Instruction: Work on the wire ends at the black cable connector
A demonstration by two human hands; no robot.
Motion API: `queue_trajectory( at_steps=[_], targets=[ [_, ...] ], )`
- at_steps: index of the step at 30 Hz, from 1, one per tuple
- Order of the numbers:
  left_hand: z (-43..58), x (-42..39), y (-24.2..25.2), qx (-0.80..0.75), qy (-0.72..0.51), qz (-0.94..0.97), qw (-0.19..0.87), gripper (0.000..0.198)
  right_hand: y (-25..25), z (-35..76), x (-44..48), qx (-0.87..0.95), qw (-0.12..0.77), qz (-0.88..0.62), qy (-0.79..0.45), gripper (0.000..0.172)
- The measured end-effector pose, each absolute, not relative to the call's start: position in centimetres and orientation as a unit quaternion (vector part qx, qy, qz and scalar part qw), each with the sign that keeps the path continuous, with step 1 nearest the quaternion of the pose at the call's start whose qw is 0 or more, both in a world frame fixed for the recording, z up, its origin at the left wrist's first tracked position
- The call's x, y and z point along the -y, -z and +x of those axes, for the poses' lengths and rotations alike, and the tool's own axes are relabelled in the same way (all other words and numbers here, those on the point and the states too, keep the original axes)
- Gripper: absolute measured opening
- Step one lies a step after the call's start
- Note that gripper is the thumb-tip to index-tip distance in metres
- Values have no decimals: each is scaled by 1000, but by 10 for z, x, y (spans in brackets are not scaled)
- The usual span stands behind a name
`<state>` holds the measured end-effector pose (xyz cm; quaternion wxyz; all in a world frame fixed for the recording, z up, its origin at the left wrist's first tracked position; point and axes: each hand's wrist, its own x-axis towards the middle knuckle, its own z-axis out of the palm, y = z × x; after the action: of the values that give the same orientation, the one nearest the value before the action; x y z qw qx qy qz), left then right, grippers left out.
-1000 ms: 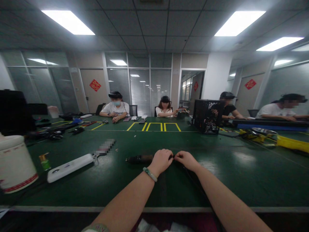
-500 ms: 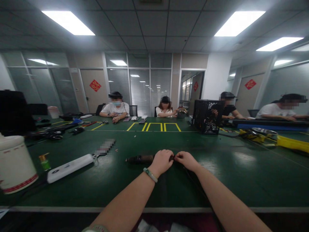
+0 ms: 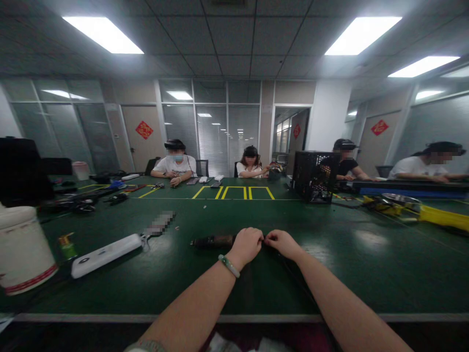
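Note:
A dark, worn electric screwdriver (image 3: pixel 212 241) lies across the green table with its narrow tip to the left. My left hand (image 3: pixel 247 244) is closed around its right end and hides that part. Close beside it, my right hand (image 3: pixel 284 244) pinches the end of the black cable (image 3: pixel 293 270) between thumb and fingertips. Fingers cover the joint of cable and screwdriver, so I cannot tell whether the two are connected. From there the cable trails under my right forearm to the table's front edge.
To the left are a white power strip (image 3: pixel 106 255), a small green pump bottle (image 3: pixel 67 246) and a white canister (image 3: pixel 25 249). A black computer case (image 3: pixel 315 177) stands at the back right, near yellow straps (image 3: pixel 439 218). Several people sit along the far side.
My left hand has turned very slightly at the screwdriver's end. The right hand keeps its pinch, and the screwdriver stays where it was.

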<state>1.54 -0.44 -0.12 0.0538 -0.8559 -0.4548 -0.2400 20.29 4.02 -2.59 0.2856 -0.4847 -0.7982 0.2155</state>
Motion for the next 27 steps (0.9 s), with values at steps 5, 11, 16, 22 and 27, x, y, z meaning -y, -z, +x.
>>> queue_trajectory(
  at_steps=[5,11,16,22,27],
  targets=[
    [12,4,3,459,264,-847,59,18,25,204,-40,798,293,-482,-212,18],
    [11,3,3,453,256,-852,52,15,24,204,-40,796,286,-484,-223,19],
    [13,4,1,463,225,-856,52,13,25,204,-40,796,278,-487,-228,20],
    [9,5,1,454,246,-854,57,17,23,203,-38,791,285,-489,-231,20],
    [10,2,4,457,256,-851,50,15,23,203,-38,790,284,-489,-236,20]
  ],
)
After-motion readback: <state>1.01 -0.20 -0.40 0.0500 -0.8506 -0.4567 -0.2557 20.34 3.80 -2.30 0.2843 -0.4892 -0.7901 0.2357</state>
